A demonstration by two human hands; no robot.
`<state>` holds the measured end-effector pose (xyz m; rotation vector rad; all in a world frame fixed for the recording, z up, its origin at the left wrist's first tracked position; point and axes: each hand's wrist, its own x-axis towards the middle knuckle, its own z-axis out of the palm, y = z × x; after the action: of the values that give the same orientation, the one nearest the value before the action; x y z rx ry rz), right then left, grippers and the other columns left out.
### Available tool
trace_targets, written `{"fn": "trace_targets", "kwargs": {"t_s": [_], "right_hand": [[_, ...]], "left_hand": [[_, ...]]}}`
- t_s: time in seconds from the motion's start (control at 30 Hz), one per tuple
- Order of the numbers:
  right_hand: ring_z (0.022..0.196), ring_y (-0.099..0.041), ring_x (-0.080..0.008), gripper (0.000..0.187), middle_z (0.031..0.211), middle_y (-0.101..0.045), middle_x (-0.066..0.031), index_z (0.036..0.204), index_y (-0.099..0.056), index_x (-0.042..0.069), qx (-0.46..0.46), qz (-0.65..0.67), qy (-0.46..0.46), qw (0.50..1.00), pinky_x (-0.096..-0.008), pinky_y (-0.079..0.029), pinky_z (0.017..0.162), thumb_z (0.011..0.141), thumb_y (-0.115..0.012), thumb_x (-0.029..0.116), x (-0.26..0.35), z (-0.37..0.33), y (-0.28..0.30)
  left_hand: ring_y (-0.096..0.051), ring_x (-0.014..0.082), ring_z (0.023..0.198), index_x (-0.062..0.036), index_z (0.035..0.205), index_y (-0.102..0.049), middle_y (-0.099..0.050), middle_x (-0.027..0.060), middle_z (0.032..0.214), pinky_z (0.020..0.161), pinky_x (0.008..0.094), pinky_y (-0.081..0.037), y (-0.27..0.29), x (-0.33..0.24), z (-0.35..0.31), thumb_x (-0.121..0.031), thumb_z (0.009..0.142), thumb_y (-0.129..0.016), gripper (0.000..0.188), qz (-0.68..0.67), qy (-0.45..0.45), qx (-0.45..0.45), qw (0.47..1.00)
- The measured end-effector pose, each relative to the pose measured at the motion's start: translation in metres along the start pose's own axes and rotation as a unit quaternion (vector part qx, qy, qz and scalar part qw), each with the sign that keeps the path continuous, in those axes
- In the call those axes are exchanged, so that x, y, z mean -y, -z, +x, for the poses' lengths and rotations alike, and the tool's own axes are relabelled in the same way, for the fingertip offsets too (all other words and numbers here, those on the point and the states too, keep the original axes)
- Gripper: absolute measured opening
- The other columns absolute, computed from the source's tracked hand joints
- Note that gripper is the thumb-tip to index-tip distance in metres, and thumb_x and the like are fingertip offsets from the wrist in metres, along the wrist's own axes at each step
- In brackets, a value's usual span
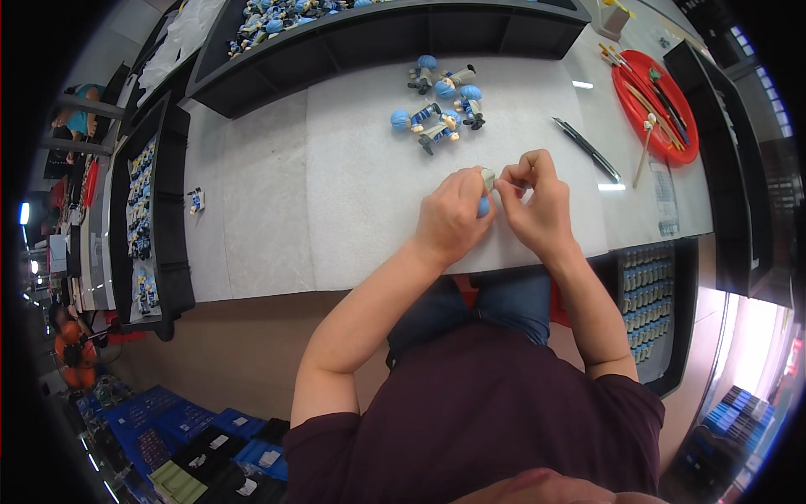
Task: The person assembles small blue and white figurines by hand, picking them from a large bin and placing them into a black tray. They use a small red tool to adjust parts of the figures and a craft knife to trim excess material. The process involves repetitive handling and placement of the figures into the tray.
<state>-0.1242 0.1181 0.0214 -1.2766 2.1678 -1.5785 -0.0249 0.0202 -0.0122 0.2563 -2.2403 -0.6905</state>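
Observation:
My left hand (451,216) is closed around a small figurine (484,207). Its blue head pokes out by the thumb and a pale piece of it sticks up above the fingers. Close beside it, my right hand (541,206) has thumb and fingertips pressed together near the figurine's pale part. Whatever those fingertips pinch is too small to make out. Farther out on the white sheet lies a loose cluster of several blue-headed figurines (437,126), some on their sides, apart from both hands.
A black bin (411,34) full of figurines spans the far side. Another black tray (172,214) stands at the left, a lone figurine (196,201) beside it. On the right are a black pen (588,149) and a red dish (635,92) with brushes. A tray of blue-and-white pieces (648,294) sits lower right.

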Motion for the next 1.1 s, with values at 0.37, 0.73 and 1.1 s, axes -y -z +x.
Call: {"fn": "trace_targets", "kwargs": {"t_s": [0.37, 0.73, 1.1], "right_hand": [[0.063, -0.062, -0.0170, 0.023, 0.070, -0.058, -0.0103, 0.084, -0.042, 0.001, -0.022, -0.024, 0.012, 0.999, -0.0266, -0.049, 0.056, 0.075, -0.061, -0.008, -0.006, 0.002, 0.001], [0.060, -0.059, -0.0159, 0.023, 0.067, -0.056, -0.0094, 0.082, -0.042, 0.002, -0.042, -0.028, 0.059, 0.997, -0.0264, -0.047, 0.054, 0.075, -0.061, -0.008, -0.002, -0.002, -0.007], [0.059, -0.059, -0.0187, 0.023, 0.067, -0.056, -0.0095, 0.080, -0.041, 0.002, -0.036, -0.044, 0.010, 0.998, -0.0269, -0.047, 0.054, 0.074, -0.061, -0.008, -0.007, 0.002, -0.002]], "left_hand": [[-0.062, 0.0283, 0.071, -0.0001, 0.088, -0.054, -0.060, 0.0108, 0.079, 0.062, 0.0346, -0.051, 0.000, -0.001, 0.001, -0.002, 0.064, -0.069, 0.028, 0.001, -0.009, -0.015, 1.000], [-0.063, 0.0283, 0.071, -0.0011, 0.085, -0.053, -0.061, 0.0106, 0.076, 0.063, 0.0351, -0.052, 0.001, -0.002, 0.000, -0.003, 0.064, -0.069, 0.026, 0.006, 0.013, 0.000, 1.000], [-0.063, 0.0275, 0.072, -0.0005, 0.091, -0.054, -0.060, 0.0097, 0.075, 0.063, 0.0352, -0.052, 0.000, -0.001, 0.000, -0.003, 0.065, -0.069, 0.030, 0.005, 0.004, -0.011, 1.000]]}}
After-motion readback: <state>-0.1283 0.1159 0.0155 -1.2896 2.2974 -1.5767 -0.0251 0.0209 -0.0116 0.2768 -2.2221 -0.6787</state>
